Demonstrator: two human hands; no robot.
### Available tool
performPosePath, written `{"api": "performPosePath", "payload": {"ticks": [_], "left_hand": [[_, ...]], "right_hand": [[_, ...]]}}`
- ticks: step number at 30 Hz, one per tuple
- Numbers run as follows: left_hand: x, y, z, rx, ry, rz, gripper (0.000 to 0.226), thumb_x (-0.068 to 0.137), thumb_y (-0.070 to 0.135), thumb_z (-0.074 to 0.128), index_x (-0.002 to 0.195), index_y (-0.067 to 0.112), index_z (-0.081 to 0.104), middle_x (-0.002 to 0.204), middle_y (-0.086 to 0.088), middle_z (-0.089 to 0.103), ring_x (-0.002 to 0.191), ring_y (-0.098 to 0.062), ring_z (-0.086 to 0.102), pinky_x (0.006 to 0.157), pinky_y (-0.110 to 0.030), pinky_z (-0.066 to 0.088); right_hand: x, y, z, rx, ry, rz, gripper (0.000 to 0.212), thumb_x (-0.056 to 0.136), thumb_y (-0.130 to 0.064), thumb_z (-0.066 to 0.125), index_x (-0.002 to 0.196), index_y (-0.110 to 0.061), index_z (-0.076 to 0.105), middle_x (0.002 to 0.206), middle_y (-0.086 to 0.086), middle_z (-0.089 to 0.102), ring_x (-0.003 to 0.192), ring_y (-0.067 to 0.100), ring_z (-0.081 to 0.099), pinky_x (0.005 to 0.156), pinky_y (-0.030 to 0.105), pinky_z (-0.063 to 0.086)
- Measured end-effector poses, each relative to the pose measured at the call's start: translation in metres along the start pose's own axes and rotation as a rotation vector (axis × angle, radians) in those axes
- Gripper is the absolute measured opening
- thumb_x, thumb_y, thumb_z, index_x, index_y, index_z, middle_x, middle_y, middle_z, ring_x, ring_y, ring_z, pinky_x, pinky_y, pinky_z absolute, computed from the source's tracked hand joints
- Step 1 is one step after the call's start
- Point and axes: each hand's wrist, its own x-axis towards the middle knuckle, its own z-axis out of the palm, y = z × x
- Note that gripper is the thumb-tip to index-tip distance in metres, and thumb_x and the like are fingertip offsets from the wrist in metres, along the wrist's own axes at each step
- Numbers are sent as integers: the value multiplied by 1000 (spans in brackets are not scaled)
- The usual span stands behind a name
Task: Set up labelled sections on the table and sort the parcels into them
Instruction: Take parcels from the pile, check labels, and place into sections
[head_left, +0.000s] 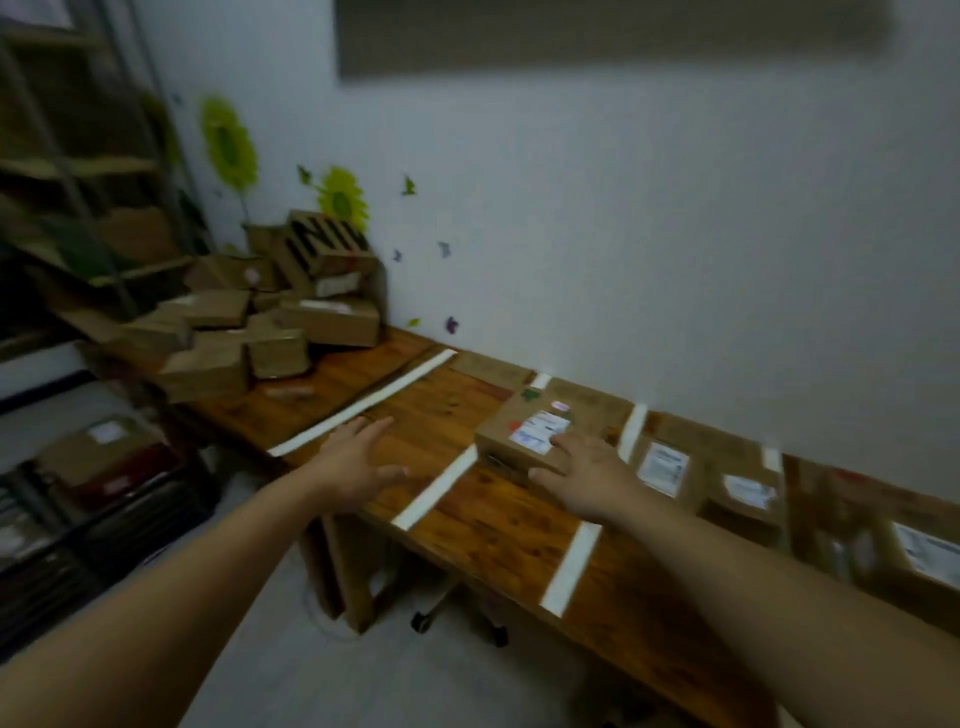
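Five white tape strips (435, 488) divide the wooden worktop (498, 525) into sections; four parcels sit in them along the wall, one cut off at the right edge; the heap of parcels (249, 322) at the far left is too blurred to count; the left hand (358, 462) hovers open, fingers spread, holding nothing; the right hand (587, 478) lies flat on the nearest parcel (524, 431), fingers open, not gripping.

Two hands, left (358, 457) and right (582, 475); four white tape strips (363, 402) on the worktop (498, 525); four labelled parcels (535, 431) in sections; one unsorted heap (270, 322).
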Motion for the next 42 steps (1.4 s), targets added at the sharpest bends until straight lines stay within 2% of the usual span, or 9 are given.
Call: {"api": "performPosePath", "payload": {"ticks": [3, 10, 19, 23, 27, 32, 36, 42], "left_hand": [[1, -59, -56, -29, 49, -62, 80, 86, 48, 61, 150, 30, 17, 160, -4, 4, 147, -27, 0, 118, -42, 12], [26, -160, -134, -101, 183, -199, 78, 87, 45, 60, 150, 29, 16, 159, -6, 8, 146, -27, 6, 118, -46, 15], [132, -261, -195, -88, 157, -270, 81, 85, 48, 61, 150, 29, 16, 159, -4, 11, 145, -28, 10, 117, -48, 19], [194, -296, -233, -78, 165, -326, 80, 86, 49, 59, 150, 28, 15, 158, -4, 12, 142, -29, 21, 115, -46, 25], [242, -329, -263, -76, 198, -349, 77, 89, 45, 58, 150, 24, 17, 158, -5, 14, 144, -26, 16, 117, -42, 20], [299, -390, -299, -187, 228, -370, 78, 87, 39, 62, 150, 26, 17, 158, -4, 15, 144, -25, 18, 116, -47, 23], [355, -446, -328, -212, 214, -317, 76, 89, 36, 60, 150, 26, 17, 158, -5, 15, 144, -26, 18, 116, -47, 23], [447, -526, -377, -275, 112, -249, 76, 87, 31, 64, 149, 25, 21, 151, -5, 31, 134, -24, 37, 111, -42, 34]], "right_hand": [[32, -69, 9, 29, 5, -58, 67, 89, -59, 50, 145, -25, 35, 151, 3, 34, 134, 24, 36, 106, 35, 32], [110, -186, 31, 12, -57, -188, 74, 87, -65, 48, 146, -24, 33, 153, 2, 32, 140, 22, 29, 113, 40, 30], [260, -293, 70, 56, -82, -309, 72, 88, -61, 50, 147, -24, 32, 152, 2, 32, 138, 22, 32, 111, 38, 33], [342, -340, 80, 86, -105, -336, 72, 89, -60, 50, 147, -21, 33, 152, 4, 33, 138, 23, 32, 110, 36, 31], [409, -393, 93, 93, -131, -335, 71, 88, -61, 50, 146, -23, 33, 150, 5, 35, 135, 25, 36, 109, 38, 35], [476, -458, 121, 82, -141, -355, 70, 88, -58, 53, 145, -22, 36, 149, 5, 37, 136, 23, 36, 109, 36, 34], [531, -514, 150, 65, -108, -335, 71, 88, -58, 53, 146, -22, 35, 151, 4, 36, 137, 22, 36, 109, 36, 33], [605, -584, 189, 92, -98, -203, 68, 88, -56, 53, 145, -24, 36, 150, 4, 38, 133, 23, 40, 105, 37, 37]]}}
